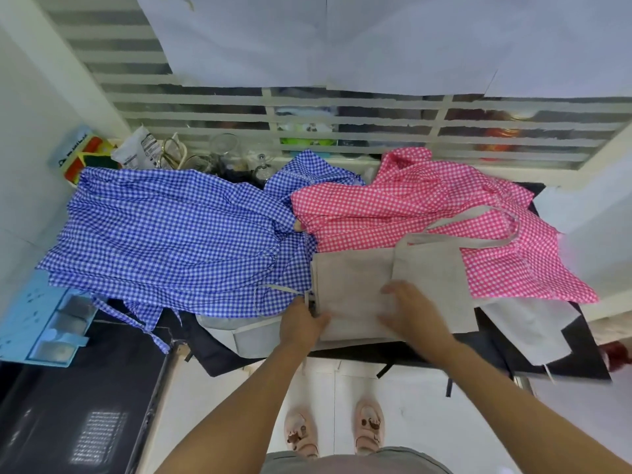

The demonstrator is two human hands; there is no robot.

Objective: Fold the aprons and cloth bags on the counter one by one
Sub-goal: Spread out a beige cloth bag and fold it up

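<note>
Single wide-angle view, head-worn, from a standing position at the bench [492, 350] front edge. Faces forward and steeply down, close above the work. Coverage runs from window grille [342, 107] to slippers [369, 425].

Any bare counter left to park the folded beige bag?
Little. A narrow dark strip of counter between beige bag and front edge, plus the right corner past the white cloth. The blue apron and pink apron crowd the rest.

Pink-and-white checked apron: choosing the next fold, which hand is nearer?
Right. The right hand lies on the beige cloth bag, short of the pink-and-white checked apron; the left hand holds its left edge, by the blue-and-white checked apron.
</note>
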